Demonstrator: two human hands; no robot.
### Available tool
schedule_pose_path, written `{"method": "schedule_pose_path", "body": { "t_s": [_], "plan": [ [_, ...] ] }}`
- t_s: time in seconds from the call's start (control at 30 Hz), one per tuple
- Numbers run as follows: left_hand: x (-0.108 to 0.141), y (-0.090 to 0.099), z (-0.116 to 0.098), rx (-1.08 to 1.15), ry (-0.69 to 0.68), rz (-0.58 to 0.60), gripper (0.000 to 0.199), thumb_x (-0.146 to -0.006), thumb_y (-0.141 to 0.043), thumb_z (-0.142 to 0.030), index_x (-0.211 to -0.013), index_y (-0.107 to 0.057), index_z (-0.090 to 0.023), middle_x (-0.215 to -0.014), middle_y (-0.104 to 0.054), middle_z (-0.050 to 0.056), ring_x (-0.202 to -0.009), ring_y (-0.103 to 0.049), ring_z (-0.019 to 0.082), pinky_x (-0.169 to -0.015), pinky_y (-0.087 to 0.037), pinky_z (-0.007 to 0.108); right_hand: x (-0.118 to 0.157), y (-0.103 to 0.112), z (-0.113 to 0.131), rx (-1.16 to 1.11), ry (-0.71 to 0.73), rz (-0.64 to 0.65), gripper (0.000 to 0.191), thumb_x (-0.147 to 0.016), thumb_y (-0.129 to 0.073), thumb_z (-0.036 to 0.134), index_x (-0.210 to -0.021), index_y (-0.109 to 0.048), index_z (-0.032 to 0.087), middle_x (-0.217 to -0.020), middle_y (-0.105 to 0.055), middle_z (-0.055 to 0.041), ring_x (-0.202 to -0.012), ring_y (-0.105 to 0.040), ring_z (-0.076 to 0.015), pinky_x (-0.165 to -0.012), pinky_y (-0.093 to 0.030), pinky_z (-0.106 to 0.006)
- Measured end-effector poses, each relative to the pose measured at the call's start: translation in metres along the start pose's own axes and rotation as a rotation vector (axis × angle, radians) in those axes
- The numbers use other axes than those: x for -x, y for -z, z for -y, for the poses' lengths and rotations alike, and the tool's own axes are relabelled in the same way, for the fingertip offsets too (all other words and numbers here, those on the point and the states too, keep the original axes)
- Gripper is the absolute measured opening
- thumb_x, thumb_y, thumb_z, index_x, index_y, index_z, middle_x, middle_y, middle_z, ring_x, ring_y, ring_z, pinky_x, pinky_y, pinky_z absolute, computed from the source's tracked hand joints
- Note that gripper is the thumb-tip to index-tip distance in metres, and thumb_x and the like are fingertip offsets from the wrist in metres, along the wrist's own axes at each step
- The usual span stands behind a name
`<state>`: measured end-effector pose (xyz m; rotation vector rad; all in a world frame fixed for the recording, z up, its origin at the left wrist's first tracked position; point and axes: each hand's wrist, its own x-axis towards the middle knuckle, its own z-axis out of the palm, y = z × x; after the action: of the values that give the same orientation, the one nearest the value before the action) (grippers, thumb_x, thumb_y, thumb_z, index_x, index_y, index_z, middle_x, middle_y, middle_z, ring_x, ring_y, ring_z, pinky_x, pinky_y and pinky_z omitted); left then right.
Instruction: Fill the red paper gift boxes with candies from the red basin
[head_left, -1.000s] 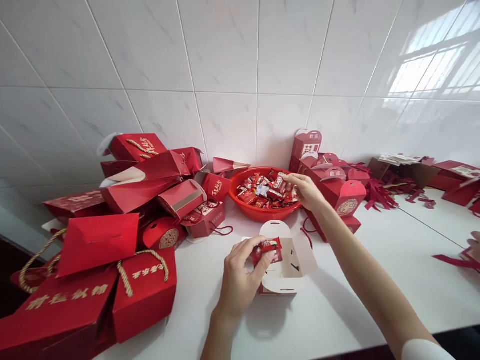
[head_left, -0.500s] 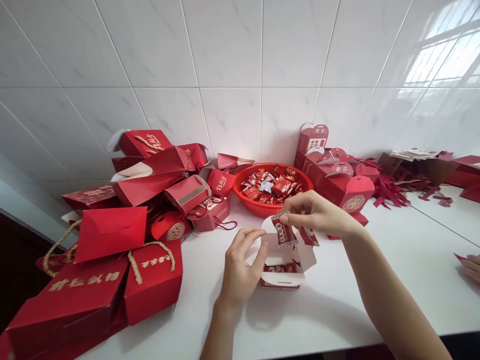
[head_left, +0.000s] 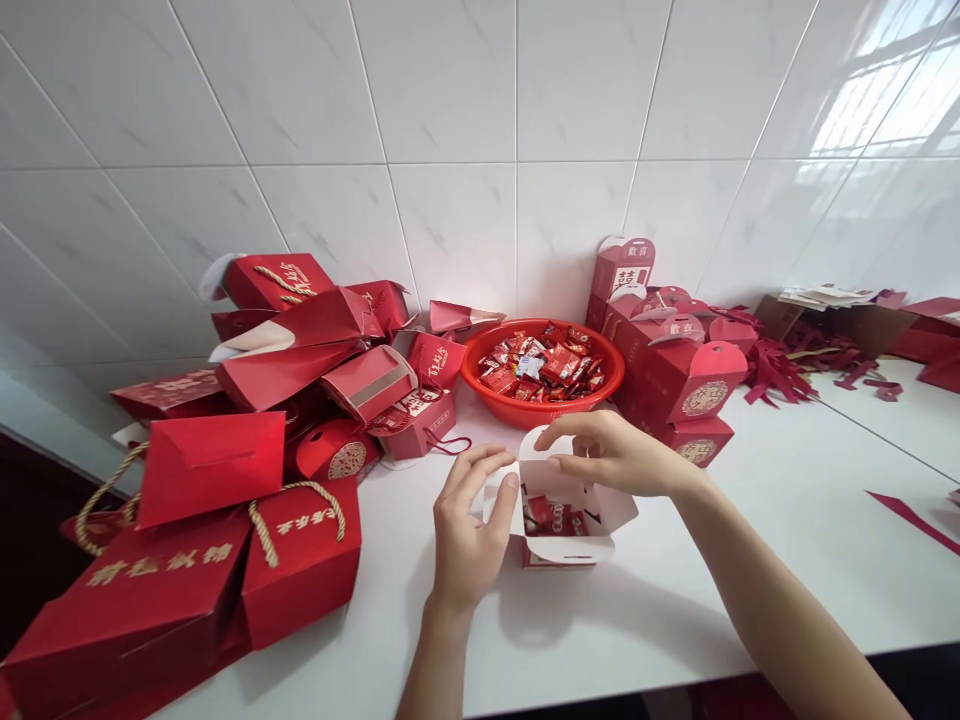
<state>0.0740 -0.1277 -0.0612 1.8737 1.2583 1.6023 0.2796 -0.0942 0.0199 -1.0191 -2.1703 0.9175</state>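
Observation:
A small gift box (head_left: 568,550) with a white inside stands on the white table, its flaps folded outward. Red candy packets (head_left: 553,518) lie inside it. At the left flap is my left hand (head_left: 474,525), with thumb and fingers apart and nothing held; whether it touches the flap I cannot tell. Over the far right side of the box hovers my right hand (head_left: 626,455), fingers curved, a gap between thumb and forefinger, empty. Behind the box sits a red plastic basin (head_left: 540,410) full of wrapped candies (head_left: 559,362).
Red gift boxes (head_left: 187,580), some with rope handles, are heaped on the left. More boxes (head_left: 679,385) stand stacked right of the basin. Dark red ribbons (head_left: 772,375) and a red strip (head_left: 911,520) lie farther right. A tiled wall (head_left: 457,230) backs the table.
The candy packets that my right hand held have left its fingers, and more packets now show in the box. My fingers have spread. A hand at the right edge has mostly gone from view.

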Motion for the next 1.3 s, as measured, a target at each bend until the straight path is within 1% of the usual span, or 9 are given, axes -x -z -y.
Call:
{"method": "schedule_pose_path", "body": {
  "t_s": [0.2,0.37,0.5,0.57,0.7,0.8,1.0,1.17,1.3],
  "plan": [
    [0.000,0.001,0.006,0.066,0.109,-0.127,0.017,-0.093,-0.062,-0.030,-0.103,-0.072,-0.021,-0.111,-0.068,0.007,-0.110,-0.064,0.022,-0.094,-0.054,0.033,0.040,-0.005,-0.021,-0.106,-0.085,-0.451,0.030,-0.087,-0.068,0.049,-0.088,-0.071,0.019,-0.085,-0.070,-0.0063,-0.072,-0.061,-0.0179,-0.061,-0.047,-0.028],
    [0.001,0.001,0.002,0.131,0.126,-0.103,0.020,-0.091,-0.064,-0.031,-0.107,-0.069,-0.020,-0.112,-0.068,0.008,-0.099,-0.067,0.019,-0.088,-0.057,0.030,0.068,-0.034,-0.040,-0.226,-0.149,-0.708,0.030,-0.080,-0.077,0.048,-0.092,-0.070,0.021,-0.084,-0.069,-0.0057,-0.070,-0.061,-0.0186,-0.059,-0.049,-0.029],
    [0.004,-0.001,-0.007,0.169,0.032,0.205,0.037,-0.090,-0.065,-0.033,-0.125,-0.062,-0.021,-0.120,-0.067,0.009,-0.103,-0.070,0.021,-0.092,-0.057,0.034,0.070,-0.063,-0.042,-0.329,-0.051,-0.620,0.034,-0.088,-0.069,0.048,-0.111,-0.070,0.024,-0.096,-0.073,-0.0078,-0.087,-0.067,-0.0230,-0.075,-0.054,-0.034],
    [0.004,0.000,-0.010,0.147,0.015,0.336,0.045,-0.090,-0.066,-0.036,-0.131,-0.059,-0.022,-0.120,-0.069,0.010,-0.109,-0.069,0.023,-0.095,-0.056,0.037,0.068,-0.072,-0.041,-0.296,-0.020,-0.558,0.031,-0.092,-0.065,0.047,-0.110,-0.072,0.024,-0.098,-0.073,-0.0082,-0.092,-0.067,-0.0235,-0.082,-0.053,-0.036],
    [0.003,0.004,-0.013,0.134,-0.010,0.437,0.052,-0.087,-0.067,-0.046,-0.132,-0.059,-0.020,-0.121,-0.069,0.012,-0.114,-0.066,0.026,-0.098,-0.054,0.040,0.067,-0.075,-0.044,-0.248,-0.044,-0.529,0.029,-0.094,-0.061,0.047,-0.101,-0.074,0.023,-0.098,-0.073,-0.0085,-0.092,-0.066,-0.0235,-0.082,-0.053,-0.036],
    [0.003,0.006,-0.015,0.131,-0.062,0.495,0.050,-0.083,-0.070,-0.043,-0.126,-0.063,-0.020,-0.122,-0.068,0.011,-0.111,-0.066,0.027,-0.095,-0.055,0.039,0.069,-0.074,-0.046,-0.229,-0.021,-0.539,0.025,-0.094,-0.062,0.045,-0.100,-0.074,0.023,-0.096,-0.072,-0.0074,-0.091,-0.065,-0.0220,-0.081,-0.053,-0.034],
    [0.003,-0.003,-0.009,0.129,-0.031,0.372,0.021,-0.095,-0.061,-0.032,-0.111,-0.069,-0.021,-0.113,-0.071,0.007,-0.107,-0.067,0.020,-0.094,-0.054,0.032,0.070,-0.076,-0.047,-0.215,0.008,-0.550,0.022,-0.097,-0.060,0.042,-0.098,-0.075,0.025,-0.094,-0.073,-0.0060,-0.091,-0.066,-0.0203,-0.078,-0.053,-0.031],
    [0.004,-0.016,-0.002,0.114,-0.046,0.243,0.018,-0.097,-0.059,-0.026,-0.111,-0.068,-0.022,-0.110,-0.069,0.005,-0.096,-0.069,0.016,-0.091,-0.055,0.030,0.071,-0.077,-0.047,-0.205,0.034,-0.589,0.020,-0.093,-0.066,0.041,-0.100,-0.075,0.025,-0.093,-0.071,-0.0063,-0.088,-0.066,-0.0208,-0.074,-0.054,-0.032],
    [0.006,-0.021,0.001,0.054,-0.046,0.164,0.026,-0.095,-0.061,-0.025,-0.120,-0.065,-0.023,-0.127,-0.063,0.008,-0.119,-0.062,0.020,-0.102,-0.051,0.036,0.069,-0.081,-0.049,-0.147,0.057,-0.617,0.014,-0.091,-0.069,0.034,-0.100,-0.075,0.025,-0.089,-0.072,-0.0052,-0.084,-0.066,-0.0203,-0.071,-0.053,-0.032]
  ]
}}
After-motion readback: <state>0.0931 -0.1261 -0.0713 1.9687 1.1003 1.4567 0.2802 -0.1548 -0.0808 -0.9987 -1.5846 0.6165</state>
